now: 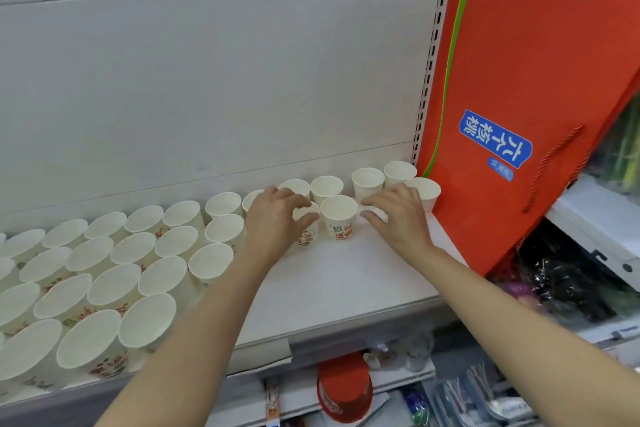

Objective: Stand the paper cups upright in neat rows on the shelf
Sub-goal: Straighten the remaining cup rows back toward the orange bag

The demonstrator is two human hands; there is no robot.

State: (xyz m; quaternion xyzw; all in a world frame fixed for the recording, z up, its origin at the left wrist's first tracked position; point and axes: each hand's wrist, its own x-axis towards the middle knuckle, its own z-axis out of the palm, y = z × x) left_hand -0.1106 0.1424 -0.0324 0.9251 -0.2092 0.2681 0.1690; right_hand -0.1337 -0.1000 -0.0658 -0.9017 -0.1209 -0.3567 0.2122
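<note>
Head view: the left hand (273,218) curls around a paper cup (306,224) and hides most of it. Just right of that cup, the right hand (398,215) covers another; its grip is unclear. White printed cups (114,274) stand upright on the shelf (346,288).

Paper cups (338,217): white inside and out, with red, orange and green print low on the sides. Shelf (346,281) and back panel (207,80): plain off-white. Bag (519,80): orange-red, a green-yellow stripe, blue label with white characters, red cord handle.
</note>
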